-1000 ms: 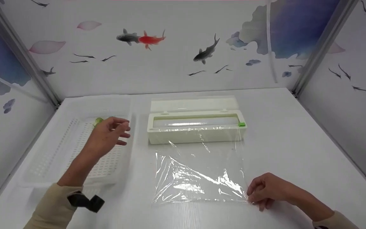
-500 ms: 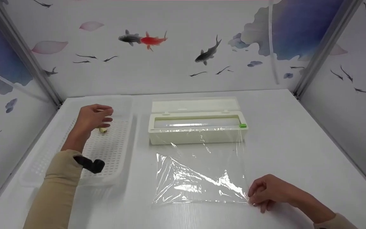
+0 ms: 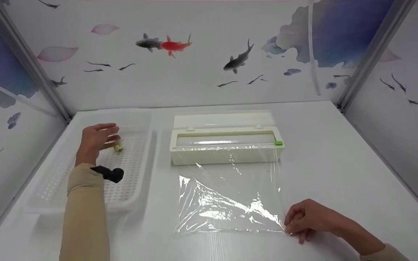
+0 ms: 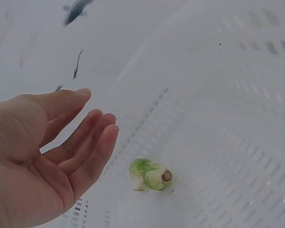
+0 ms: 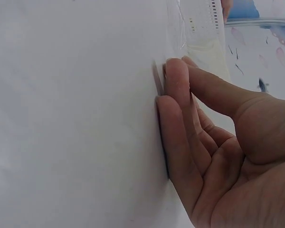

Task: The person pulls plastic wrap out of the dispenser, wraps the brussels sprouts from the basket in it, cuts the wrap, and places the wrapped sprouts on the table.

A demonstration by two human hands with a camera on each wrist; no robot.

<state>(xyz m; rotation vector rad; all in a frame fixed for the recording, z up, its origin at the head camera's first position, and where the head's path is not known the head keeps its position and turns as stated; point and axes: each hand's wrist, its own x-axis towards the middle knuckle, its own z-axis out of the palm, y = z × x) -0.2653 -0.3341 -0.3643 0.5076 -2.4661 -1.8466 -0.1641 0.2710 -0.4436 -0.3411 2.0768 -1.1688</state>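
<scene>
My left hand [image 3: 98, 139] hovers over the white perforated basket [image 3: 142, 181], fingers loosely bent and holding nothing. In the left wrist view, small green-and-white leafy vegetables [image 4: 156, 178], one showing a brown cut stem end, lie in the basket just beyond the fingertips. My right hand [image 3: 308, 219] pinches the near right corner of a sheet of cling film [image 3: 227, 203] at the tabletop. From a roll in the pale cling film dispenser [image 3: 227, 156], the film stretches toward me. The right wrist view shows the thumb and fingers [image 5: 176, 78] together at the film's corner.
The dispenser's clear lid [image 3: 223, 119] stands raised at the back, and a green slider [image 3: 278, 143] sits at its right end. Printed panels [image 3: 201, 87] enclose the white table [image 3: 325, 156] at the back and sides.
My left hand has moved left and away from me, deeper over the basket, leaving the vegetables visible beside it. My right hand stays at the film's corner.
</scene>
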